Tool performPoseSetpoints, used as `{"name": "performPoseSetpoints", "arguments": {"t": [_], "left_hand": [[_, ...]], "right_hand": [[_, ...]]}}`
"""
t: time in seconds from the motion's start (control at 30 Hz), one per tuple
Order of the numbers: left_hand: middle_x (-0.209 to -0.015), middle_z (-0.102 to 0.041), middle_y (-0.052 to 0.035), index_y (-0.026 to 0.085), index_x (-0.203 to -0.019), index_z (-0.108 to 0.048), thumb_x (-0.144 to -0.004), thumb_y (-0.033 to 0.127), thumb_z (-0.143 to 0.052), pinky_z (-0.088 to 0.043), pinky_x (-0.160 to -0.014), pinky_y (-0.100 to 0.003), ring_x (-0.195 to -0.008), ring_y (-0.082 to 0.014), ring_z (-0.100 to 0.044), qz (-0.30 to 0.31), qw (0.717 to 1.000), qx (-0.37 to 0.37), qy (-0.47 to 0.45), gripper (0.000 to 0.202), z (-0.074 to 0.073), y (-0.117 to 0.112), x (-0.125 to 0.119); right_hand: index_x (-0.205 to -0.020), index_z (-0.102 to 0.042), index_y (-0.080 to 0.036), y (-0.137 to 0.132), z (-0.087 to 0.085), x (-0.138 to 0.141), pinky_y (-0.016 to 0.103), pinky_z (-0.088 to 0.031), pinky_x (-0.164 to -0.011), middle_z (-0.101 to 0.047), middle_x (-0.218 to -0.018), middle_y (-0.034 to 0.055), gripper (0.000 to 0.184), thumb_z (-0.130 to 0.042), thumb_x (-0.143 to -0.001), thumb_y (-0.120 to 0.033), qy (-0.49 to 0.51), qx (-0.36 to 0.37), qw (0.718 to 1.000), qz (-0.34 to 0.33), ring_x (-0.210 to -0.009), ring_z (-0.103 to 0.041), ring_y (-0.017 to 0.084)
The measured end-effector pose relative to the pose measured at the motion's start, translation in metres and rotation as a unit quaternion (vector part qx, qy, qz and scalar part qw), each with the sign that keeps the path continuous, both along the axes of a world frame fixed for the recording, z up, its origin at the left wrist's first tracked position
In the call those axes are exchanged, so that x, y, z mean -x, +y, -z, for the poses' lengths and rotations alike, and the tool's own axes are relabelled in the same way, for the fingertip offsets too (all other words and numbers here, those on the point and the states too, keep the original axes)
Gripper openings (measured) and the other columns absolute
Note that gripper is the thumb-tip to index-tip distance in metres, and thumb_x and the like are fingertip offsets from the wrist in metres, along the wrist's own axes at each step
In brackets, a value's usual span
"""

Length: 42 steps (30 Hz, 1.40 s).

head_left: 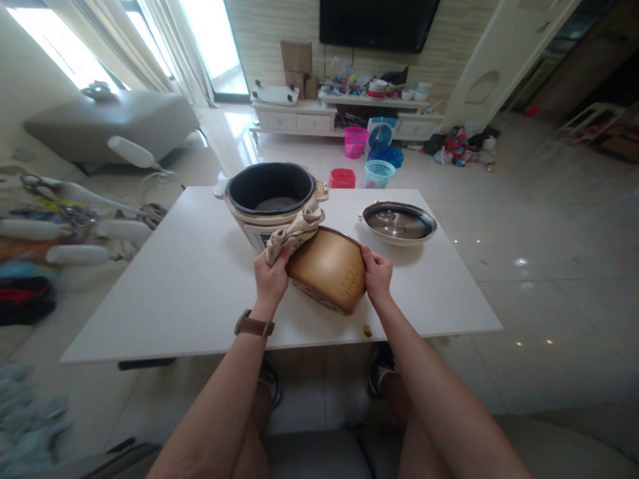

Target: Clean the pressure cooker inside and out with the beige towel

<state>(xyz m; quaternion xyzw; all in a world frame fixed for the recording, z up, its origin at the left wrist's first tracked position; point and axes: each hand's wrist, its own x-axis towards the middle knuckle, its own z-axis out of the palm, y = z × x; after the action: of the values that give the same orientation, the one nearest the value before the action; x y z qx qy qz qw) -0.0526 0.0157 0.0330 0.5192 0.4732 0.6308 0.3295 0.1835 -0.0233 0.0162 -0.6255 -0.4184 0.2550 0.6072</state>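
Note:
A gold-brown inner pot (329, 266) of a rice cooker is tilted above the front of the white table (164, 299). My right hand (378, 271) grips its right rim, thumb and fingers pressed together. On the left, my left hand (272, 276) is closed around a crumpled beige cloth (295, 234), which lies against the pot's left side. Just behind stands the rice cooker body (249, 223), without a lid, its dark inside showing. The rice cooker's round lid (399, 225) lies inner side up at the right.
A small brown scrap (367, 330) lies near the table's front edge. Beyond the table stand a red bin (342, 178), a light blue basket (379, 174) and a pink basket (356, 142). White-bladed fan parts (124, 231) are at the left.

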Motion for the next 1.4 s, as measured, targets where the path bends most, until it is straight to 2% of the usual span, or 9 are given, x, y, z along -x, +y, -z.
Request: {"name": "performPoseSetpoints", "arguments": {"t": [0.2,0.37,0.5,0.6,0.73,0.93,1.13,1.27,1.4], "left_hand": [[-0.108,-0.081,-0.0095,0.014,-0.111,-0.081,-0.089,0.048,-0.075,-0.058,-0.102,-0.043,-0.106,-0.0284,-0.075,0.029,0.999,0.004,0.020,0.041,0.003,-0.005,-0.004],[-0.131,-0.075,-0.0121,0.019,-0.123,-0.078,-0.094,0.041,-0.071,-0.052,-0.113,-0.045,-0.124,-0.0289,-0.070,0.097,0.972,-0.113,0.183,0.037,-0.003,-0.021,-0.015],[-0.142,-0.070,-0.0112,0.023,-0.134,-0.073,-0.096,0.036,-0.068,-0.048,-0.118,-0.045,-0.135,-0.0276,-0.064,0.144,0.945,-0.182,0.229,0.040,-0.008,-0.030,-0.024],[-0.138,-0.072,-0.0115,0.021,-0.130,-0.075,-0.095,0.040,-0.070,-0.051,-0.115,-0.045,-0.130,-0.0286,-0.067,0.133,0.966,-0.133,0.176,0.040,-0.006,-0.029,-0.026],[-0.120,-0.080,-0.0098,0.018,-0.118,-0.080,-0.093,0.044,-0.071,-0.053,-0.111,-0.046,-0.118,-0.0297,-0.073,0.082,0.995,0.015,0.052,0.037,0.008,-0.017,-0.028],[-0.107,-0.082,-0.0124,0.013,-0.107,-0.082,-0.087,0.044,-0.075,-0.058,-0.104,-0.049,-0.107,-0.0310,-0.076,0.015,0.990,0.123,-0.063,0.037,0.028,-0.003,-0.032],[-0.122,-0.079,-0.0123,0.018,-0.120,-0.079,-0.094,0.042,-0.070,-0.054,-0.110,-0.048,-0.117,-0.0298,-0.073,0.027,0.996,-0.027,0.077,0.037,0.010,-0.022,-0.031],[-0.143,-0.069,-0.0116,0.023,-0.133,-0.074,-0.095,0.039,-0.067,-0.047,-0.119,-0.049,-0.137,-0.0301,-0.063,0.104,0.959,-0.157,0.210,0.041,0.002,-0.033,-0.029],[-0.145,-0.067,-0.0116,0.023,-0.136,-0.072,-0.097,0.036,-0.065,-0.046,-0.121,-0.049,-0.140,-0.0292,-0.060,0.131,0.953,-0.177,0.208,0.041,0.001,-0.036,-0.033]], "right_hand": [[-0.055,-0.028,-0.026,-0.002,-0.009,-0.022,0.030,-0.020,-0.055,-0.023,-0.058,-0.0059,0.064,-0.063,-0.083,-0.071,-0.002,-0.014,1.000,-0.016,-0.058,-0.022,0.011],[-0.056,-0.038,-0.024,-0.011,-0.040,-0.024,0.029,-0.024,-0.056,-0.030,-0.057,-0.0058,0.053,-0.064,-0.087,-0.058,-0.071,-0.020,0.997,-0.019,-0.058,-0.028,0.011],[-0.051,-0.035,-0.023,-0.015,-0.049,-0.020,0.030,-0.018,-0.054,-0.026,-0.054,-0.0056,0.063,-0.065,-0.087,-0.066,-0.132,0.048,0.990,0.011,-0.056,-0.025,0.010],[-0.049,-0.034,-0.023,-0.014,-0.044,-0.022,0.031,-0.015,-0.052,-0.024,-0.053,-0.0056,0.069,-0.066,-0.084,-0.074,-0.130,0.066,0.989,0.021,-0.055,-0.023,0.010],[-0.048,-0.034,-0.023,-0.010,-0.034,-0.033,0.030,-0.014,-0.051,-0.024,-0.052,-0.0055,0.073,-0.067,-0.079,-0.080,-0.088,0.048,0.995,-0.013,-0.053,-0.022,0.009],[-0.048,-0.034,-0.023,-0.004,-0.017,-0.049,0.029,-0.015,-0.051,-0.025,-0.052,-0.0052,0.076,-0.066,-0.072,-0.087,-0.045,0.024,0.998,-0.038,-0.054,-0.022,0.009],[-0.055,-0.042,-0.022,-0.003,-0.022,-0.048,0.029,-0.021,-0.054,-0.032,-0.056,-0.0048,0.069,-0.061,-0.083,-0.082,-0.092,0.008,0.995,-0.041,-0.059,-0.029,0.011],[-0.060,-0.042,-0.023,-0.004,-0.029,-0.041,0.029,-0.025,-0.056,-0.034,-0.060,-0.0049,0.063,-0.060,-0.087,-0.076,-0.070,-0.023,0.997,-0.026,-0.061,-0.031,0.012],[-0.058,-0.037,-0.024,-0.003,-0.026,-0.041,0.029,-0.022,-0.055,-0.030,-0.059,-0.0065,0.065,-0.067,-0.082,-0.077,-0.009,-0.013,1.000,0.002,-0.059,-0.027,0.011]]}}
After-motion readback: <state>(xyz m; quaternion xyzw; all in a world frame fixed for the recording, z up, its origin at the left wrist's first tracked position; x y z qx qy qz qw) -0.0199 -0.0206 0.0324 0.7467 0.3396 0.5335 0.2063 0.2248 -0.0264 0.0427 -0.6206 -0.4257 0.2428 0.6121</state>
